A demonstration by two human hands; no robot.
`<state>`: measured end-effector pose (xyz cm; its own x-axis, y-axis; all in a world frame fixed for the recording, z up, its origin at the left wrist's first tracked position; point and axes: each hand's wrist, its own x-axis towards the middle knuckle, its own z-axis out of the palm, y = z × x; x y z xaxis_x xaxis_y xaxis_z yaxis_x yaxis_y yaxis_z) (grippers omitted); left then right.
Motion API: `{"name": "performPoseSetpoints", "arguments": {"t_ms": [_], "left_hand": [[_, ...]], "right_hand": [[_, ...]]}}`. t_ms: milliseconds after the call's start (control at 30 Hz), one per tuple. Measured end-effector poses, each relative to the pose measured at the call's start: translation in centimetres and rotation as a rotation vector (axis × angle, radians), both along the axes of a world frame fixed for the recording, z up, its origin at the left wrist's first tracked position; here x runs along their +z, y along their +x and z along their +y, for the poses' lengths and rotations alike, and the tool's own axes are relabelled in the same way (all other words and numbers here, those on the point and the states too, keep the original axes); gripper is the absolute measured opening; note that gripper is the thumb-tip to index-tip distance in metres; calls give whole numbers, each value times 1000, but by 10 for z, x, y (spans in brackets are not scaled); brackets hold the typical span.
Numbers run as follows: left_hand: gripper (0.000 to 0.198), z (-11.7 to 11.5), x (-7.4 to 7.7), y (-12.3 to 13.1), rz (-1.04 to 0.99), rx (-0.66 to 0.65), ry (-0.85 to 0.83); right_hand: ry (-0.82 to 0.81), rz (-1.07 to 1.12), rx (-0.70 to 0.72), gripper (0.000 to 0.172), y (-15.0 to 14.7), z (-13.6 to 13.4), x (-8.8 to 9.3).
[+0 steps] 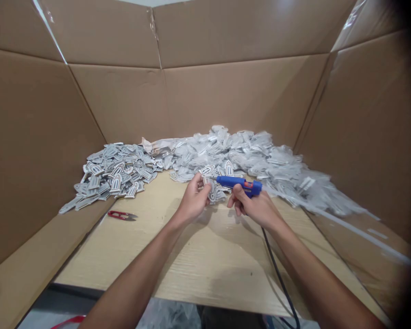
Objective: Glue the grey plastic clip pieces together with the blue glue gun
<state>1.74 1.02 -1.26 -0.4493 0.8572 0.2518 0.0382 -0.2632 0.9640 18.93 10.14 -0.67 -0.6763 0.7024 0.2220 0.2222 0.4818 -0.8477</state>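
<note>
My right hand [251, 203] is wrapped round the handle of a blue glue gun [238, 183], its nozzle pointing left. A black cord [277, 269] runs down from it. In the fingers of my left hand [194, 196] is a small arch-shaped piece [207, 183], partly hidden by the fingers, right at the nozzle tip. Just beyond and beneath the hands lie a few loose arch-shaped pieces [229, 168] with white and dark window patterns, some close to clear plastic.
Many grey-white arch pieces [116, 183] are heaped at the left. A long pile of plastic-wrapped pieces [222, 148] spans the back and right. Red thread snips [122, 215] lie on the wooden table [137, 256]. Cardboard walls [205, 98] enclose the table's back and sides.
</note>
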Motion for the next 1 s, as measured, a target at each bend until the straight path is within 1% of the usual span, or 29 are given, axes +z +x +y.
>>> {"name": "performPoseSetpoints", "arguments": {"t_ms": [333, 567, 733, 1000], "left_hand": [[22, -1, 0, 2, 30, -22, -2], [23, 0, 0, 2, 22, -30, 11], [24, 0, -1, 1, 12, -39, 15], [22, 0, -1, 2, 42, -20, 16]], "right_hand": [[-1, -58, -19, 75, 0, 0, 2], [12, -76, -59, 77, -1, -1, 4], [-13, -55, -70, 76, -2, -3, 5], [-19, -56, -85, 77, -2, -5, 8]]}}
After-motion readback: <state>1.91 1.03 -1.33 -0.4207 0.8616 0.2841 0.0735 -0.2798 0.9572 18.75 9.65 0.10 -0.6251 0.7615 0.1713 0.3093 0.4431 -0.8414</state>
